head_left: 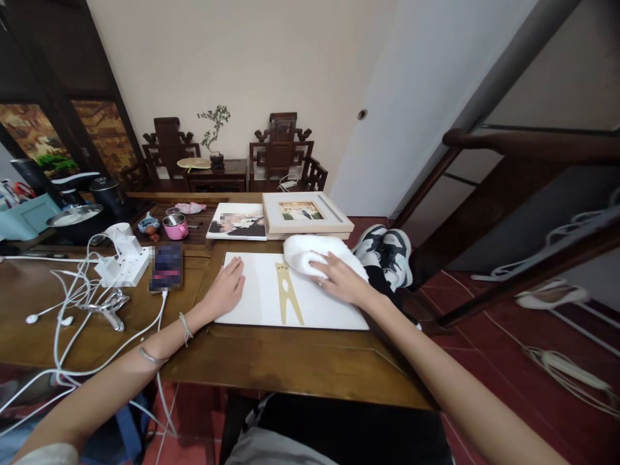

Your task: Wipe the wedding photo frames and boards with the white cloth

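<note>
A flat white panel (252, 290) with a gold, long-legged A-like figure (285, 290) on it lies on the brown wooden table in front of me. My left hand (227, 294) rests on the panel's left edge, its fingers stretched out and holding nothing. A fluffy white cloth (303, 248) is bunched over the panel's upper right part. My right hand (334, 274) grips and presses this cloth, with some fingertips sunk into it. Just behind the panel lie a photo print (237, 221) and a light-framed picture (310, 219), side by side.
To the left are a phone (166, 268) on a charging cable, a white power strip (123, 265), tangled white cables and a pink cup (175, 226). A black pot (77, 223) stands farther left. Past the table's right end, a person's feet in sneakers (397, 255) show.
</note>
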The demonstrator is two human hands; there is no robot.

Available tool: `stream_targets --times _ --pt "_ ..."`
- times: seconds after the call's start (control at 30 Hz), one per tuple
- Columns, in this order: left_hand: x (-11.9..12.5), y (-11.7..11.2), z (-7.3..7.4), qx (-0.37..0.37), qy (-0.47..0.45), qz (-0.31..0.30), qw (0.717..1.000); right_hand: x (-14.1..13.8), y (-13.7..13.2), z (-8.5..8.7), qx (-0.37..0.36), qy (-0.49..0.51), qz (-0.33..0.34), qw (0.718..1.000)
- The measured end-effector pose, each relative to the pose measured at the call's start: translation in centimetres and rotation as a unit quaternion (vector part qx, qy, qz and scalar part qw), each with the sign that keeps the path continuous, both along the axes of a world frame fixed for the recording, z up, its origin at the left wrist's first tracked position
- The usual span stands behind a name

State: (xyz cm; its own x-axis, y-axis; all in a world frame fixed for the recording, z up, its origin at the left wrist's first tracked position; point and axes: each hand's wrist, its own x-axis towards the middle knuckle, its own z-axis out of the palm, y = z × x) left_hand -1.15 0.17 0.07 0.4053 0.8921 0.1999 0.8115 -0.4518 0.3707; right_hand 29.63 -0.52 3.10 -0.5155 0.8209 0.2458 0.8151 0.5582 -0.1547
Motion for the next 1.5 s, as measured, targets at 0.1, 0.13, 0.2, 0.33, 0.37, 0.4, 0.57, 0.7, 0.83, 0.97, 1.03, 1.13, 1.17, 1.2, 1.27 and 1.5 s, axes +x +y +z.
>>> stream_targets --times 0.1,0.13,0.2,0.33,0.37,0.4,0.57,0.7,0.83,0.97,1.03,1.13,1.17,1.2,1.27,1.5 --pt "0.0 0.1 -0.3 0.009 -0.005 0.008 1.0 -0.5 0.8 0.4 -0.003 0.004 -0.014 1.0" --pt "0.1 0.1 -0.3 0.01 -0.006 0.01 1.0 -0.5 0.2 0.4 -0.004 0.005 -0.015 1.0" --pt "0.1 0.1 -0.4 0.01 -0.008 0.012 1.0 -0.2 -1.9 0.1 -0.009 0.011 -0.013 1.0" --pt "0.2 0.1 -0.2 -0.003 -0.007 0.009 1.0 1.4 -9.0 -0.6 -0.03 0.026 0.009 0.999" --pt "0.3 0.0 -0.1 -0.007 -0.005 0.008 1.0 1.9 -10.8 -0.7 -0.036 0.026 0.011 0.999" --pt "0.3 0.0 0.0 -0.01 -0.002 0.007 1.0 2.3 -12.4 -0.8 -0.04 0.025 0.011 0.999" --pt "0.4 -0.2 0.4 -0.017 0.01 0.009 1.0 3.3 -13.4 -0.8 -0.064 0.014 0.018 0.998" --pt "0.3 -0.2 0.4 -0.016 0.007 0.002 1.0 2.0 -6.7 -0.4 -0.066 0.016 0.01 0.998" --pt "0.0 0.1 0.0 -0.005 -0.001 -0.003 1.0 0.0 -0.2 0.6 -0.04 0.012 -0.011 0.999" --pt "-0.1 0.2 -0.3 0.0 -0.008 -0.002 1.0 -1.2 1.0 1.0 -0.023 0.013 -0.018 0.999" --pt "0.0 0.2 -0.3 0.001 -0.008 0.0 1.0 -1.2 -0.5 0.6 -0.017 0.014 -0.018 1.0" --pt "0.1 0.0 -0.1 -0.002 -0.003 0.006 1.0 -0.5 -4.7 -0.3 -0.013 0.012 -0.004 1.0" --pt "0.2 0.0 -0.1 -0.004 -0.002 0.008 1.0 -0.2 -6.3 -0.5 -0.012 0.011 0.005 1.0" --pt "0.2 0.0 -0.1 -0.005 0.0 0.009 1.0 0.2 -8.0 -0.6 -0.011 0.012 0.017 1.0" --pt "0.2 0.1 -0.1 -0.004 0.002 0.009 1.0 0.9 -11.2 -0.6 -0.008 0.018 0.037 0.999" --pt "0.3 0.6 0.0 -0.011 0.009 -0.01 1.0 1.6 -12.4 0.0 -0.025 0.016 0.041 0.999"
